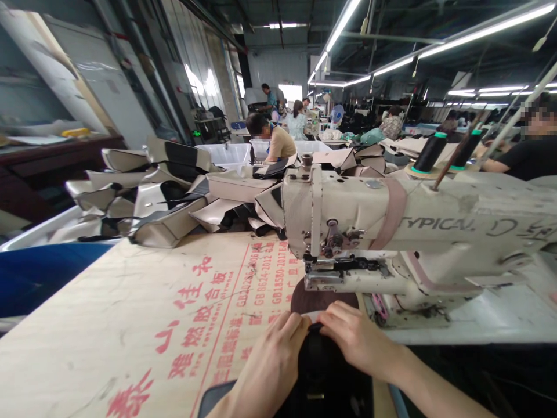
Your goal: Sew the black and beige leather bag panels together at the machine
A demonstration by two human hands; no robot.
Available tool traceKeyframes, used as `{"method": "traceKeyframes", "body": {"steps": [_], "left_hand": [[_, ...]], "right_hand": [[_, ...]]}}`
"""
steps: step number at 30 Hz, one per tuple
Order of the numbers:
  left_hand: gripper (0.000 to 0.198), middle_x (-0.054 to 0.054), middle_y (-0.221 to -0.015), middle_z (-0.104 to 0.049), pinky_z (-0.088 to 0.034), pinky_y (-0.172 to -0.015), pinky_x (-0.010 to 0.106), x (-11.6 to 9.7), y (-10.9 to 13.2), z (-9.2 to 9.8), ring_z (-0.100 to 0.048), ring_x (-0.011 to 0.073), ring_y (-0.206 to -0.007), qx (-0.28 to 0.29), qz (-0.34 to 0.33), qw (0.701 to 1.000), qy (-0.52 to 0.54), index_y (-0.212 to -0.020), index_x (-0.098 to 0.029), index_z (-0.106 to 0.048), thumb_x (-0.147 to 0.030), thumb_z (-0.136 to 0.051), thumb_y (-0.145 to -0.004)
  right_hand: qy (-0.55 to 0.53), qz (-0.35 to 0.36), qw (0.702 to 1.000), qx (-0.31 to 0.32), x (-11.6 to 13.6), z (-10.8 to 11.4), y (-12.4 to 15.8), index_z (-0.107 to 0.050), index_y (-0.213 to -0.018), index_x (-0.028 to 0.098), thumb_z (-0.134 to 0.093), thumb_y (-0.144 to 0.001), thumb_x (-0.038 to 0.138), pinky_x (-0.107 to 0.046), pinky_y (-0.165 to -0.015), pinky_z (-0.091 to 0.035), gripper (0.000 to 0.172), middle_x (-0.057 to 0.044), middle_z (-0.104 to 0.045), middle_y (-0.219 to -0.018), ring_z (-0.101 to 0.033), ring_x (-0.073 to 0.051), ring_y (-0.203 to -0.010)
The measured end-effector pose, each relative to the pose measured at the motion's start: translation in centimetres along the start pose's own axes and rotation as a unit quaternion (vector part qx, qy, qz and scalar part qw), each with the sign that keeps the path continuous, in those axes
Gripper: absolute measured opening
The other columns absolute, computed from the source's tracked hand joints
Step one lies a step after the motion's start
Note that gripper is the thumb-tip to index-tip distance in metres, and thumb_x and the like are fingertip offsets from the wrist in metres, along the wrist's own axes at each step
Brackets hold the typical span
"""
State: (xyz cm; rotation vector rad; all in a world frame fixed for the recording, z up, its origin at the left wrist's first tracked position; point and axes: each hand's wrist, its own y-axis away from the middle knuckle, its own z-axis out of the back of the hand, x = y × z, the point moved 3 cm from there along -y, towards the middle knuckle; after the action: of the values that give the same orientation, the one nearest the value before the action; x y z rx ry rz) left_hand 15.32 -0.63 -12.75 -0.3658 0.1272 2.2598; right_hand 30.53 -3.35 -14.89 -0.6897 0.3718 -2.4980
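Observation:
My left hand (274,360) and my right hand (354,337) meet at the near edge of the table, both with fingers curled onto a black piece of material (324,371) that lies between them. A dark brown rounded piece (319,301) sits just beyond the fingertips, under the needle area (322,273) of a cream sewing machine (413,232) marked TYPICAL. The material's lower part runs out of view toward me.
A plywood board with red print (152,325) covers the table on the left. A heap of beige and black cut pieces (165,197) lies behind it. Black thread cones (429,152) stand behind the machine. A blue bin (39,273) is at far left. Other people work at benches beyond.

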Motion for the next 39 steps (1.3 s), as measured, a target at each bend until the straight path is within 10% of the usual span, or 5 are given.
{"method": "traceKeyframes", "body": {"steps": [12,17,26,34,39], "left_hand": [[0.023,0.002,-0.099,-0.062,-0.046,-0.083,0.027,2.3,-0.1,1.8,-0.058,0.0154,-0.092,0.003,0.065,0.985,0.162,-0.098,-0.022,-0.061,-0.023,-0.042,-0.086],[0.075,0.001,-0.14,-0.04,-0.03,-0.106,0.033,4.2,1.1,0.1,-0.039,0.0184,-0.126,0.083,0.044,0.981,0.168,-0.134,-0.025,-0.037,-0.002,-0.042,-0.063],[0.025,-0.004,-0.076,-0.064,-0.041,-0.063,0.02,6.3,-1.6,2.0,-0.054,0.0133,-0.068,0.277,-0.044,0.925,0.255,-0.095,-0.021,-0.065,-0.023,-0.047,-0.079],[0.043,-0.006,-0.056,-0.027,-0.022,-0.048,0.021,8.5,-1.1,0.5,-0.024,0.0075,-0.053,0.142,0.068,0.938,0.308,-0.055,-0.016,-0.036,-0.048,-0.038,-0.085],[0.04,-0.006,-0.048,-0.034,-0.028,-0.049,0.02,9.5,-6.9,4.5,-0.032,0.0071,-0.049,0.143,0.031,0.975,0.166,-0.05,-0.015,-0.044,-0.042,-0.049,-0.079]], "right_hand": [[-0.089,-0.099,0.991,-0.03,-0.1,-0.9,-0.4,-0.05,-0.084,0.018,-0.037,-0.093,0.018,-0.026,-0.069,-0.036,0.016,-0.002,-0.052,-0.079,-0.049,-0.014,-0.078],[-0.111,-0.079,0.991,-0.014,-0.2,-0.6,-0.7,-0.05,-0.083,0.018,-0.038,-0.094,0.02,-0.025,-0.069,-0.034,0.016,-0.001,-0.052,-0.08,-0.048,-0.013,-0.078],[-0.121,-0.083,0.989,0.008,-0.6,-0.9,-0.7,-0.051,-0.079,0.017,-0.041,-0.093,0.02,-0.023,-0.067,-0.032,0.018,0.0,-0.051,-0.077,-0.048,-0.012,-0.075],[-0.226,-0.148,0.963,0.005,0.0,-1.2,-1.7,-0.054,-0.074,0.017,-0.043,-0.091,0.024,-0.021,-0.062,-0.03,0.021,0.002,-0.054,-0.072,-0.049,-0.011,-0.069],[-0.399,-0.295,0.858,-0.135,-0.2,-5.1,-3.1,-0.054,-0.074,0.015,-0.041,-0.089,0.041,-0.02,-0.056,-0.029,0.033,0.002,-0.049,-0.064,-0.042,-0.01,-0.061]]}}
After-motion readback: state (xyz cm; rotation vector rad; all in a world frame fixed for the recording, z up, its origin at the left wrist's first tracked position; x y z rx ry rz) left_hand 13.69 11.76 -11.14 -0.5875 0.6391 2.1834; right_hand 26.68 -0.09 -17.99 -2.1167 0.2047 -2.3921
